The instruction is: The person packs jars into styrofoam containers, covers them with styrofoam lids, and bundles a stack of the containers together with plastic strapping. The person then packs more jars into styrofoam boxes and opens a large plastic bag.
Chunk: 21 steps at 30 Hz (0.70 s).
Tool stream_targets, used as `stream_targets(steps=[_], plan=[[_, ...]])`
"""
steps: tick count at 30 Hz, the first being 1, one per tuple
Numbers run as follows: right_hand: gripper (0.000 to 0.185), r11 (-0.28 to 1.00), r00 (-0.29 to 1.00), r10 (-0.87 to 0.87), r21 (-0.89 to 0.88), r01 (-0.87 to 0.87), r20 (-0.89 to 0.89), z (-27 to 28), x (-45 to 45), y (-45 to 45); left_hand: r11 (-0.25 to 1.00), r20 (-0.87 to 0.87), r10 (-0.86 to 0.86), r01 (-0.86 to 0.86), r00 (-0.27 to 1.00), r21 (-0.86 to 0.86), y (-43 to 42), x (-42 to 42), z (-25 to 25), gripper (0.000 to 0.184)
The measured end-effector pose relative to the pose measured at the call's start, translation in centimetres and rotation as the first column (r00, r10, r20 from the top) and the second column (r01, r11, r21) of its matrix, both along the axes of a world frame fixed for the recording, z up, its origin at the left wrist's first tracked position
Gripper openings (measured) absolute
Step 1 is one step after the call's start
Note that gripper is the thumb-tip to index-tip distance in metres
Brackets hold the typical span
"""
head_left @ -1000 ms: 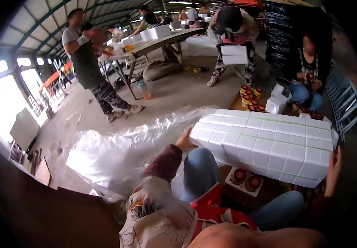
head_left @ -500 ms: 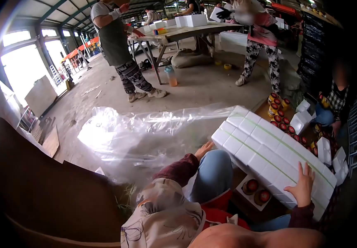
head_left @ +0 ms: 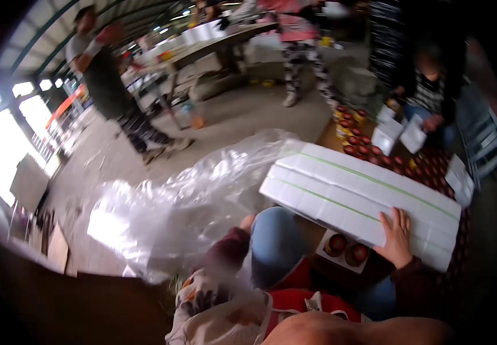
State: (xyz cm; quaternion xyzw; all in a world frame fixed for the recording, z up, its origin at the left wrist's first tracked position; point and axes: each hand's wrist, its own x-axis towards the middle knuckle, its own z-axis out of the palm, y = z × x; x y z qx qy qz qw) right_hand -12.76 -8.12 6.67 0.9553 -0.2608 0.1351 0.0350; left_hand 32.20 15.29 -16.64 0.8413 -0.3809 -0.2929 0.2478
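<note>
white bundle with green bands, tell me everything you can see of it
The white bundle is long and boxy, faintly seamed, apparently foam, with two green bands running lengthwise. It lies slantwise before the person's knees, its right end lower in view. The right grip, a bare hand, touches it. Red-lidded jars stand beyond it; what supports it is hidden.

Company in the background

I see a dark-aproned person point(head_left: 110, 89) standing beside a long table point(head_left: 225, 43), a sack point(head_left: 217, 87) lying beneath it. My feed blurs a bottle point(head_left: 197, 121) on the floor point(head_left: 248, 117); a pale metal frame point(head_left: 481, 135) shows at far right.
</note>
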Motion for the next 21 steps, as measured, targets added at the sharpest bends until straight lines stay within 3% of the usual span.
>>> stream_targets(steps=[1,2,3,4,5,6,8,9,10,11,16,18,19,21], plan=[[0.09,0.999,0.999,0.038,-0.002,-0.038,0.017,0.4,-0.1,-0.2,0.991,0.168,0.01,0.012,0.986,-0.131,0.0,0.8,-0.9,0.036],[0.09,1.0,1.0,-0.006,0.004,0.006,0.024,0.5,-0.3,-0.4,0.998,0.299,0.015,0.006,0.954,-0.067,0.4,2.0,-1.3,0.032],[0.088,1.0,0.999,0.025,0.018,-0.026,0.037,0.6,-0.4,-0.8,0.991,0.354,0.12,-0.136,0.928,0.019,0.5,3.2,-1.7,0.028],[0.086,0.997,0.997,0.063,0.03,-0.065,0.05,0.8,-0.5,-1.2,0.992,0.499,0.104,-0.057,0.86,-0.108,1.9,4.9,-2.7,0.027],[0.086,0.999,0.998,0.039,0.029,-0.041,0.059,0.9,-0.8,-1.2,0.912,0.4,0.377,-0.26,0.835,-0.316,2.9,6.6,-4.0,0.028],[0.085,0.996,0.996,0.066,0.058,-0.07,0.066,1.1,-1.0,-1.5,0.897,0.494,0.429,-0.291,0.756,-0.333,4.1,7.5,-3.7,0.028],[0.082,0.993,0.991,0.103,0.053,-0.107,0.084,1.1,-1.3,-1.9,0.875,0.514,0.479,-0.342,0.711,-0.343,6.8,7.4,-0.7,0.031],[0.082,0.995,0.993,0.083,0.055,-0.088,0.088,1.5,-1.3,-1.9,0.88,0.519,0.459,-0.29,0.721,-0.376,8.1,7.7,-0.1,0.032],[0.082,0.991,0.987,0.116,0.047,-0.121,0.107,2.2,-1.1,-1.7,0.846,0.585,0.449,-0.111,0.675,-0.521,9.4,7.8,-0.7,0.034],[0.081,0.989,0.982,0.139,0.04,-0.146,0.129,2.8,-0.9,-1.6,0.896,0.612,0.426,-0.214,0.666,-0.39,9.8,8.0,-0.3,0.035],[0.072,0.994,0.985,0.097,0.033,-0.103,0.146,3.8,-1.4,-5.7,0.859,0.614,0.512,-0.343,0.601,-0.381,11.6,13.3,-6.1,0.03],[0.078,0.992,0.924,0.124,-0.045,-0.116,0.362,6.6,-0.3,-5.9,0.857,0.494,0.479,-0.266,0.725,-0.442,11.2,15.3,-8.7,0.026],[0.078,0.993,0.925,0.114,-0.036,-0.109,0.362,6.4,0.0,-5.6,0.845,0.338,0.482,-0.327,0.808,-0.423,10.2,14.5,-8.0,0.021],[0.086,0.989,0.962,0.145,-0.071,-0.132,0.23,4.6,1.0,-5.6,0.932,0.368,0.358,-0.302,0.858,-0.203,7.8,11.2,-5.2,0.02]])
